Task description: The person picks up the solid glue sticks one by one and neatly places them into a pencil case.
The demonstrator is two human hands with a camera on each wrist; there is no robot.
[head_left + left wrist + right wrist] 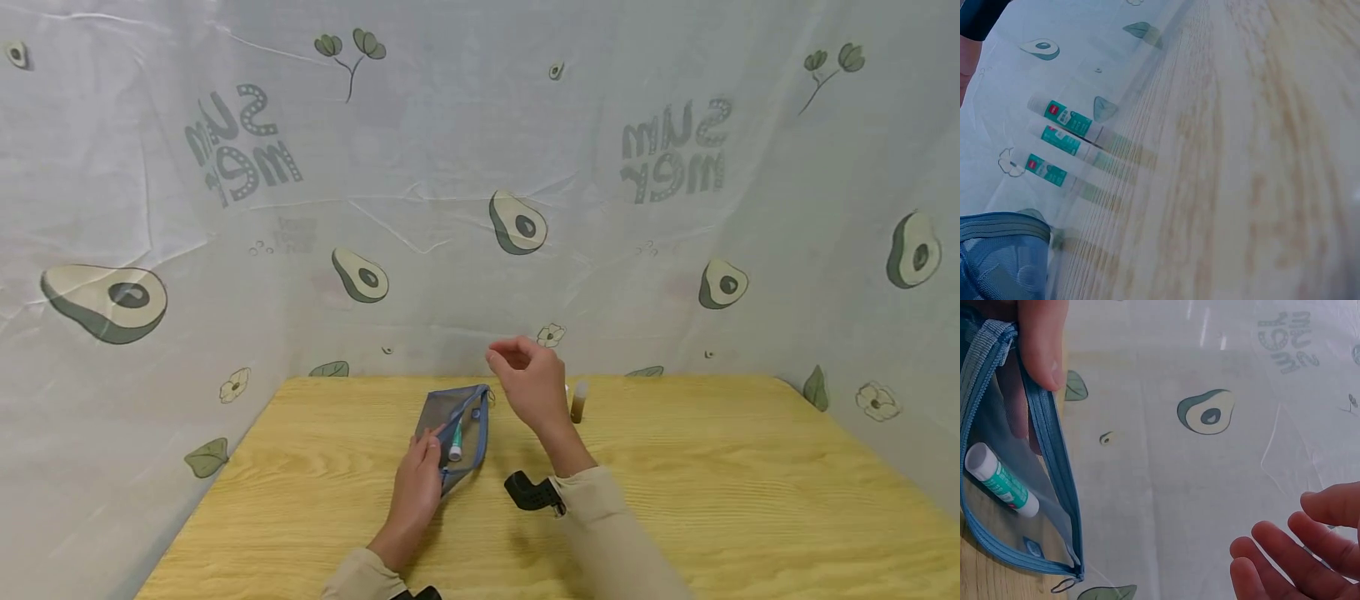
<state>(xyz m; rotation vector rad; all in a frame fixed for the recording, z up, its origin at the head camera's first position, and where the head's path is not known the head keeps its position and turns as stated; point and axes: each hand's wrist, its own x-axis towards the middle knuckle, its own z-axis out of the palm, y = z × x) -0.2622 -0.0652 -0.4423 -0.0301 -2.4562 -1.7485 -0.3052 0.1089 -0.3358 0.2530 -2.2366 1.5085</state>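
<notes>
My left hand (420, 482) holds a blue-edged mesh zipper pouch (429, 410) by its near end, thumb on one edge of the mouth. The pouch's zip gapes wide. Inside lies one glue stick (1004, 478), white with a green label. To the right of the pouch, my right hand (534, 385) is raised above the table with nothing in it. Its fingers (1291, 562) are loosely bent and spread apart in the right wrist view. Three glue sticks (1066, 122) stand in a row on the table in the left wrist view.
A light wood-grain table (690, 467) lies under both hands. Behind it hangs a pale curtain (450, 150) printed with avocados and leaves. A small upright tube (578, 403), pale at the top and brownish below, stands just beyond my right wrist.
</notes>
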